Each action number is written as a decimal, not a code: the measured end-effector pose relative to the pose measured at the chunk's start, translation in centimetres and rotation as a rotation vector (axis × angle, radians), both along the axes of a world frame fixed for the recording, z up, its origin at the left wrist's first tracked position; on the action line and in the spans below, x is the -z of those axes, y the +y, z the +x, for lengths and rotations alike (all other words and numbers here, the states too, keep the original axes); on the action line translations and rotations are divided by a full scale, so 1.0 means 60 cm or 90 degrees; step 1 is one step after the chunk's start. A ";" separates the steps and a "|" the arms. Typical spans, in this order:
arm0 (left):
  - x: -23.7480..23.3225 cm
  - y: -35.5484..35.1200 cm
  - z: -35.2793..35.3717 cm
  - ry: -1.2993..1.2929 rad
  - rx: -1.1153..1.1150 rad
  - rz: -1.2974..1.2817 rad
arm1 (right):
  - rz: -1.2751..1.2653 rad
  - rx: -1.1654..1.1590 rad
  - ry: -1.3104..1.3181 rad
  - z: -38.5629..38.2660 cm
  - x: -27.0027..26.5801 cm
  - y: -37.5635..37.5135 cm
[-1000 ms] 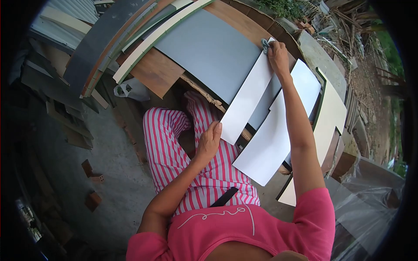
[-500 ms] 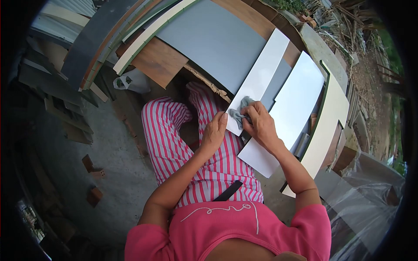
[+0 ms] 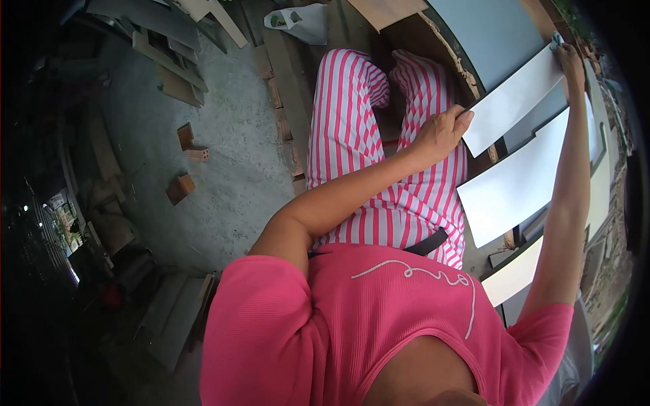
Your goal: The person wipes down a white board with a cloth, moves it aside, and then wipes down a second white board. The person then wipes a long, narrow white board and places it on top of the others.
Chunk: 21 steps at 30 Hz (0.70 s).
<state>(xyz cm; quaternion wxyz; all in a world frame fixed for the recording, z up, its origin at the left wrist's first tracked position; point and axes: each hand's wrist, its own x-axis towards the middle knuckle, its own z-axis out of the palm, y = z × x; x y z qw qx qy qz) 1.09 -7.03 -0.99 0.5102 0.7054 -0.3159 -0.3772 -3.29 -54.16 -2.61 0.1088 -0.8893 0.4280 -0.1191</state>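
Observation:
A long white panel [image 3: 514, 100] lies slanting over a grey board [image 3: 484, 34]. My left hand [image 3: 443, 133] grips the near left corner of this panel, thumb against its edge. At the panel's far end, my right hand [image 3: 572, 62] is closed on a grey-green cloth [image 3: 556, 40], with the arm stretched out. Beside the panel, to the right and nearer my body, is a wider white panel [image 3: 514, 183] that neither hand touches.
A white plastic bag [image 3: 305, 24] sits at the top, left of my striped legs. Brick pieces [image 3: 181, 189] lie on the concrete floor [image 3: 237, 196]. Several boards [image 3: 169, 68] lean at the upper left. A cream strip [image 3: 511, 274] lies at the right.
My right hand with the cloth has moved from the panel's near end to its far end. My left hand stays at the near corner. The view has swung left.

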 end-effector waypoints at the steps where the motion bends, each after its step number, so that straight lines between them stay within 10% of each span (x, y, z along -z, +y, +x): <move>1: 0.005 -0.003 -0.001 -0.002 -0.009 -0.010 | 0.078 -0.057 0.006 0.010 -0.005 0.047; 9: 0.020 -0.021 -0.011 0.020 -0.027 -0.054 | 0.134 -0.326 -0.032 -0.086 -0.115 0.577; 21: -0.014 -0.004 -0.014 -0.032 -0.051 -0.014 | -0.092 0.137 -0.051 0.014 -0.040 0.038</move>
